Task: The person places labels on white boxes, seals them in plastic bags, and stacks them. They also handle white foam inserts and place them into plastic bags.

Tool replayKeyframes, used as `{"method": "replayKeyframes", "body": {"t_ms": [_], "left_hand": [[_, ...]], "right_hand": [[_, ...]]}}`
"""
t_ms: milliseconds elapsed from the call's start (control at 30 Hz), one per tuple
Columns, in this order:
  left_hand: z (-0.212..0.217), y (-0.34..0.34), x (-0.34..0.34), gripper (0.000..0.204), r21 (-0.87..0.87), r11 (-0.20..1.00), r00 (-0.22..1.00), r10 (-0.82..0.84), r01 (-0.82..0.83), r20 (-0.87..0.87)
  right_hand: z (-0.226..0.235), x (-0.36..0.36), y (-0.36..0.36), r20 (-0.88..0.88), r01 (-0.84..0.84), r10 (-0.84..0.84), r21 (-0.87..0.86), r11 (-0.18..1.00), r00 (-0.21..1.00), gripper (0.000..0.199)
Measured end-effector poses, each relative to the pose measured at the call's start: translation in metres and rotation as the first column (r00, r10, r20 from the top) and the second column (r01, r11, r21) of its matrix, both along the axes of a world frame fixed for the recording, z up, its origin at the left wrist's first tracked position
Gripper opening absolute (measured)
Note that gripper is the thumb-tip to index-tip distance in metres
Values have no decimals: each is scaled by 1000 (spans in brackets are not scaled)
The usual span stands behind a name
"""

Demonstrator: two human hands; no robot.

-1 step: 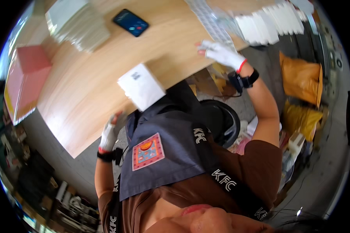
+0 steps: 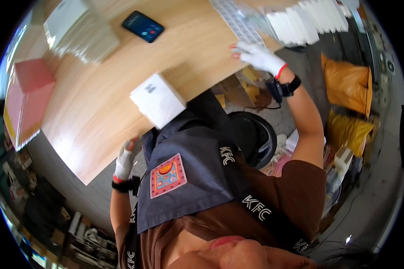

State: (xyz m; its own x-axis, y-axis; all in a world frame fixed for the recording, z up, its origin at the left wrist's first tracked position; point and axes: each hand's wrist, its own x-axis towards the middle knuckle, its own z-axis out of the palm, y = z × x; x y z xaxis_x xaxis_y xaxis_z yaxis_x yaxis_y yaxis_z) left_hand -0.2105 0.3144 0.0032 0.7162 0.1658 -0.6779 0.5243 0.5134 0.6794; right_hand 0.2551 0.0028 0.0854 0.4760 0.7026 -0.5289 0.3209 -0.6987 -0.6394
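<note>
A white block (image 2: 158, 102), which looks like a box or a squared stack of cards with a small dark print on top, lies at the near edge of the table. My left hand (image 2: 123, 163), in a white fingerless glove, is at the table's edge to the near left of it, fingers loosely stretched and nothing visible in them. To the right, my right hand (image 2: 259, 58), gloved alike, reaches over the table edge with thumb and fingers apart. It is beside the near end of a strip of printed labels (image 2: 238, 21); whether it touches the strip I cannot tell.
A phone (image 2: 143, 27) with a lit screen lies farther back on the wooden table (image 2: 94, 130). Wrapped white stacks (image 2: 81, 33) and a pink block (image 2: 31, 89) stand at left. White packets (image 2: 296, 24) line the far right. A black bin (image 2: 256, 139) and orange bag (image 2: 345, 85) are below.
The view has shifted slightly, so things on the table appear a little farther left. My left fingertips have drawn back slightly from the white block; my right hand has moved a little to the right.
</note>
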Motion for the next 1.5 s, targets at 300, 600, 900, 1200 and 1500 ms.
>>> {"method": "replayKeyframes", "body": {"t_ms": [300,600,900,1200,1500], "left_hand": [[-92,-10,-212,41,73,280,234,-601,957,-764],[-57,-6,-135,41,128,377,340,-577,917,-742],[-67,30,-115,42,190,199,275,-688,961,-671],[-90,92,-126,42,167,-40,78,-760,985,-645],[-102,94,-122,42,170,-264,-95,-759,949,-644]], "right_hand": [[-43,-17,-235,-163,-80,-146,-888,453,976,51],[-79,-150,-375,-56,152,-411,-876,458,910,45],[-106,-317,-424,74,395,-666,-851,345,742,41],[-108,-557,-413,168,521,-866,-845,119,470,38],[-88,-696,-468,276,642,-916,-766,-27,292,33]]}}
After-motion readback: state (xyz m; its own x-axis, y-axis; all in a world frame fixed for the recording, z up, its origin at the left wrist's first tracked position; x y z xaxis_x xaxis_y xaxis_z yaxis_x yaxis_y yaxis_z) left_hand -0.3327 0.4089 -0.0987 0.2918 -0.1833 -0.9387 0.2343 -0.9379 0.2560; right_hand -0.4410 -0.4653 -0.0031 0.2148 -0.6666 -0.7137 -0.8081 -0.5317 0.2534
